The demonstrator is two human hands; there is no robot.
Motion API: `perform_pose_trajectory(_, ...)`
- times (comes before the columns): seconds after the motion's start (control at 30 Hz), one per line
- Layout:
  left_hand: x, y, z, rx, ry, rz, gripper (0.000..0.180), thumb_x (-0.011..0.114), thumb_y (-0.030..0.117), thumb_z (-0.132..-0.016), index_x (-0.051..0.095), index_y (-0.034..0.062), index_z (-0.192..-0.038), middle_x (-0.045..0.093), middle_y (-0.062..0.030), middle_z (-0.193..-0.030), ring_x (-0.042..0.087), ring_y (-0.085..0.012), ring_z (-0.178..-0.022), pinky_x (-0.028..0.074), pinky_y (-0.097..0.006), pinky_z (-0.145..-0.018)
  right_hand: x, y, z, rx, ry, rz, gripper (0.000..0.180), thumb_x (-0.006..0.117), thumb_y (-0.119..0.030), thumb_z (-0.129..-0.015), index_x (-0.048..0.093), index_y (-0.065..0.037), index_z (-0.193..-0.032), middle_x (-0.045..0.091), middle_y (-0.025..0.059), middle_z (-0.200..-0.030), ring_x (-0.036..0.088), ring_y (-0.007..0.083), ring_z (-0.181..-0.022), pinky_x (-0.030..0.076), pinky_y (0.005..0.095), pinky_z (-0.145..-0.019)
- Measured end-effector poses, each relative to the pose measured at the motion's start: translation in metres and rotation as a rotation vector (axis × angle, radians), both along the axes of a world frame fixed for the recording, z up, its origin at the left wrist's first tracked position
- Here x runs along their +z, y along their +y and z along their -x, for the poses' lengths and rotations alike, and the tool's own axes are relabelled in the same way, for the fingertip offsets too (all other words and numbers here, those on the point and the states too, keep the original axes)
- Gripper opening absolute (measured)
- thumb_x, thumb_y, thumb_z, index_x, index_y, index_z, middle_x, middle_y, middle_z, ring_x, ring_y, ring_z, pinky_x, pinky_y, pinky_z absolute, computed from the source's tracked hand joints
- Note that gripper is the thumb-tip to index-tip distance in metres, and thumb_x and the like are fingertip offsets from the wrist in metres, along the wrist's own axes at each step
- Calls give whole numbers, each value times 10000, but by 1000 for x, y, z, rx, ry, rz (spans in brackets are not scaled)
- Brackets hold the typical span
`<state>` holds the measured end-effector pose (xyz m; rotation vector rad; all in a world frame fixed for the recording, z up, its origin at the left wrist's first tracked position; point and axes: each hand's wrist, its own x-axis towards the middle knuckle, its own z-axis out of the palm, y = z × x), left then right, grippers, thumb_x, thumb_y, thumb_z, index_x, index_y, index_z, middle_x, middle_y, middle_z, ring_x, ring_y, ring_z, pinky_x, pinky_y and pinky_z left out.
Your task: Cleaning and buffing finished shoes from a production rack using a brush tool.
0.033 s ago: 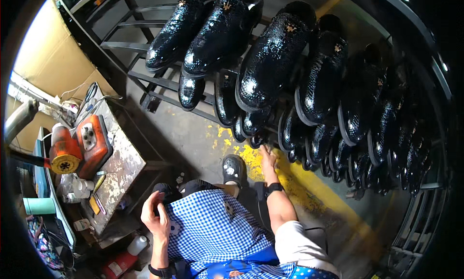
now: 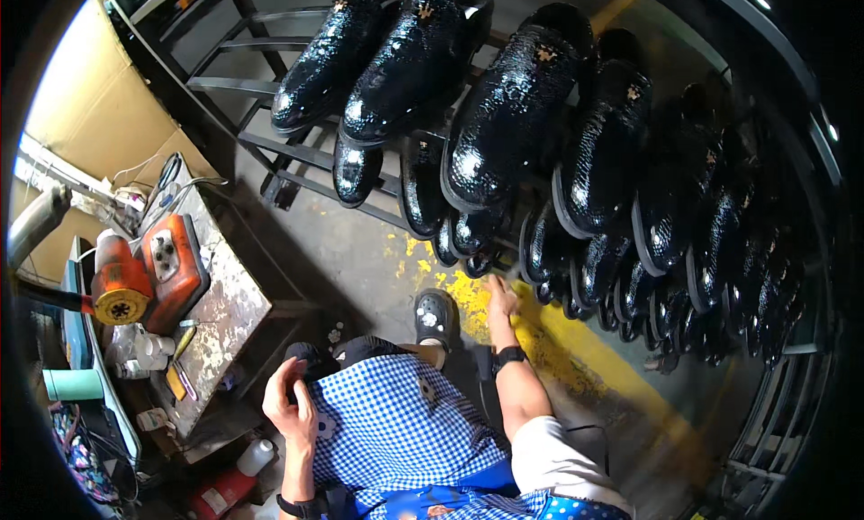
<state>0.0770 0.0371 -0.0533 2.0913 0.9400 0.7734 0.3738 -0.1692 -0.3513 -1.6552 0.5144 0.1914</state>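
- Since the earlier frame, the right hand has drawn slightly back from the rack, and shoes on the right sit a touch farther right; the left hand looks unmoved.
- Nearest, that left hand is loosely curled beside the checked apron, with nothing visible in it.
- Left, the bench bears an orange box.
- Beyond the apron, one black clog stands on the floor.
- Farther out, the right hand is blurred, fingers toward a low shoe; I cannot tell whether it touches or grips anything.
- Farthest, glossy black shoes fill the rack's tiers, toes mostly nearward.
- Reaching about the lower tier seems the step in hand; handling a shoe there would call for a clear approach, without knocking its neighbours.
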Motion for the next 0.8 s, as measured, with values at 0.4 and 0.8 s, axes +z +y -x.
perform_pose_trajectory(0.4,8,4,-11,-62,104,-73,274,466,-77,-705,588,-4,-939,638,-114,-830,612,-215,-739,470,-281,-694,-4,-93,-41,-470,342,-342,559,635,-589,-673,489,-131,-958,393,25,-608,358,150,-439,349,307,-406)
perform_pose_trajectory(0.8,8,4,-1,-43,96,-124,250,481,-70,-703,600,8,-910,635,-108,-807,611,-222,-723,469,-290,-685,98,-126,73,-26,218,-212,475,638,-425,-769,462,-85,-1050,342,-2,-692,328,102,-479,355,263,-498)
